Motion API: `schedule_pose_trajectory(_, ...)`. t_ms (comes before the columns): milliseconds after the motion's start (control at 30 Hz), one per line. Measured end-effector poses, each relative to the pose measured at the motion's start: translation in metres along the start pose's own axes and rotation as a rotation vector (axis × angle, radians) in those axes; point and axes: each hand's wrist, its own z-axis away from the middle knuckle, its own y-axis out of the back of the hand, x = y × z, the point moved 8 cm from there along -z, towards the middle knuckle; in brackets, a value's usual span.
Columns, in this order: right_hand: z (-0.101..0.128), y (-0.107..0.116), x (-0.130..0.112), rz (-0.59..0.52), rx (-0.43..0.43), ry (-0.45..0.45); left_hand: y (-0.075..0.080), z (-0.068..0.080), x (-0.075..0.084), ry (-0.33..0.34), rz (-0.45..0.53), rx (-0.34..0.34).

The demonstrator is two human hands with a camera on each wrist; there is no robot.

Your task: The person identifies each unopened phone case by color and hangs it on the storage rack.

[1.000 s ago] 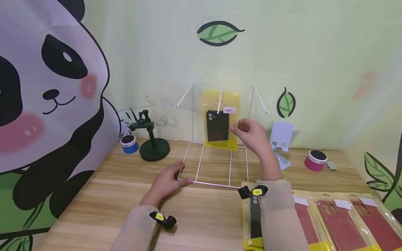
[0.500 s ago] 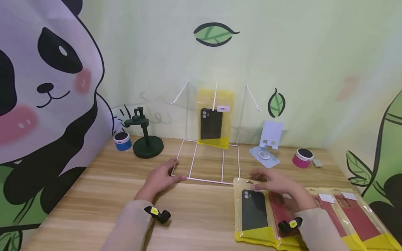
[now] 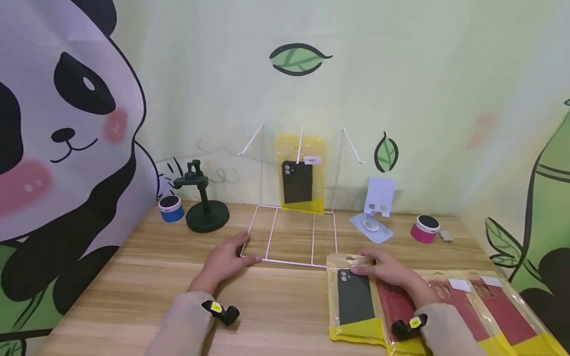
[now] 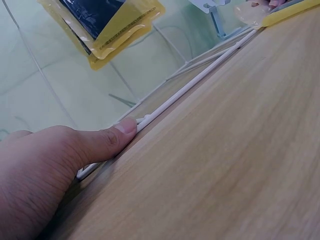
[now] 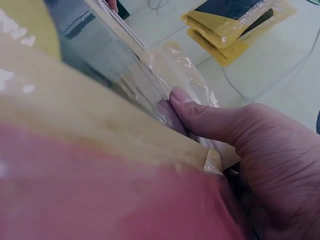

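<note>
Head view is showing us our left hand (image 3: 224, 261) pressing the white wire rack (image 3: 290, 236) flat-fingered, our right hand (image 3: 386, 270) pinching a bagged black phone case (image 3: 354, 301) on the desk (image 3: 133, 277).

Bare wood lies open along the table's (image 3: 133, 296) near edge, between the left hand (image 3: 224, 259) and the packaged cases (image 3: 356, 301) at the right. Toward the far edge, the wire rack (image 3: 289, 232) blocks the middle, with the dark green stand (image 3: 205, 212) and a blue speaker (image 3: 171, 208) at its left and the pale phone holder (image 3: 376, 212) at its right.
</note>
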Motion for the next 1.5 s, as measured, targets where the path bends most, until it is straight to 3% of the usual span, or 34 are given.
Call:
schedule_pose_trajectory(233,0.002,0.007,-0.005,-0.167,0.121,0.048,0.000,0.006,-0.003,0.019,0.005,-0.005)
schedule_pose_trajectory(367,0.004,0.028,-0.015,-0.268,0.340,-0.005,0.001,0.004,-0.002,0.014,0.003,0.003)
schedule_pose_trajectory(500,0.007,0.048,-0.040,-0.609,0.508,-0.001,0.003,0.003,-0.001,0.010,0.002,0.013)
schedule_pose_trajectory(600,0.010,0.054,-0.073,-0.846,0.488,0.085,-0.001,0.002,-0.002,0.018,0.012,0.000)
schedule_pose_trajectory(667,0.012,0.057,-0.106,-0.825,0.464,0.153,-0.002,0.002,-0.003,0.025,0.013,-0.004)
schedule_pose_trajectory(867,0.007,0.066,-0.211,-0.414,0.488,0.280,0.001,-0.001,-0.005,0.022,-0.008,0.006)
schedule_pose_trajectory(933,0.000,0.068,-0.236,-0.358,0.518,0.315,0.002,0.000,-0.004,0.018,-0.012,0.006)
schedule_pose_trajectory(1000,-0.009,0.071,-0.251,-0.382,0.557,0.337,0.001,0.000,-0.002,0.010,-0.015,0.000)
schedule_pose_trajectory(1200,-0.034,0.082,-0.259,-0.499,0.706,0.336,-0.002,-0.003,0.005,-0.008,-0.018,-0.011)
schedule_pose_trajectory(1500,-0.064,0.071,-0.228,-0.466,0.755,0.210,0.002,0.001,-0.003,0.023,-0.013,-0.013)
